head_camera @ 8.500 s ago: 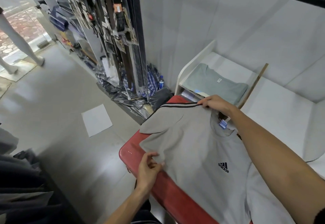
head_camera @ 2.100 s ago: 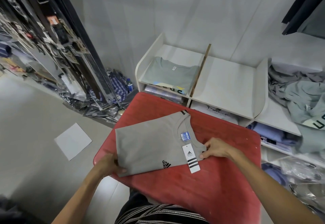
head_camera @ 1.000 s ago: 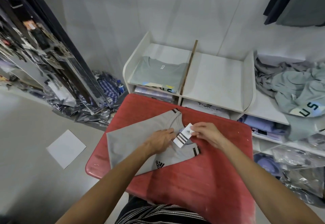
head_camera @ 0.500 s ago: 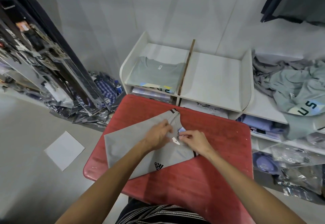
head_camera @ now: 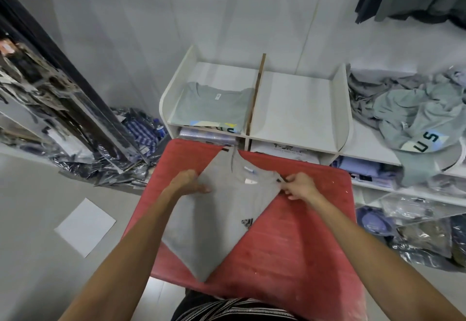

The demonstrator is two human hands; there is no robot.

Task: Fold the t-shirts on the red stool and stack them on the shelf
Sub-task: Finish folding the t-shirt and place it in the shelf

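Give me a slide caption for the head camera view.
Both hands grip a folded grey t-shirt on the red stool.

T-shirt (head_camera: 222,217) lies on the stool (head_camera: 297,240) between both hands' grips; shelf (head_camera: 300,109) behind them, paper (head_camera: 84,226) on the floor left
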